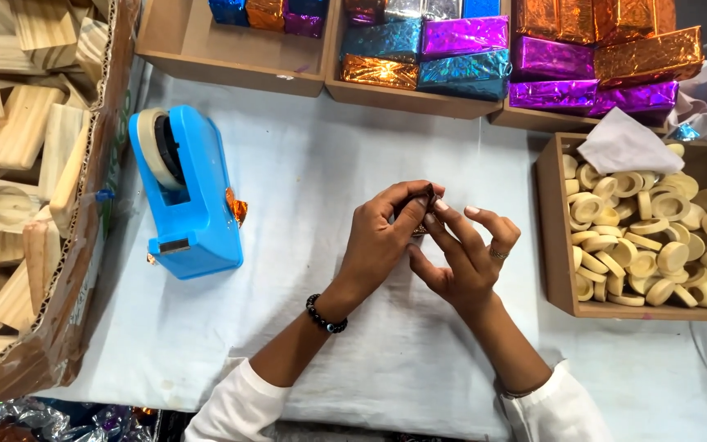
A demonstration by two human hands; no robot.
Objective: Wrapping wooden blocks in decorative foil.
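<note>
Over the middle of the white cloth, my left hand (380, 237) and my right hand (466, 255) meet around a small dark object (425, 203) with a bit of shiny foil showing. Fingertips of both hands pinch it; most of it is hidden, so I cannot tell its shape. My left wrist wears a black bead bracelet (325, 314). My right hand has a ring on one finger.
A blue tape dispenser (186, 192) stands left of my hands, foil scrap beside it. A cardboard box of wooden blocks (18, 164) fills the left edge. A wooden tray of pale round rings (648, 233) sits right. Foil-wrapped blocks (460, 49) fill trays along the far edge.
</note>
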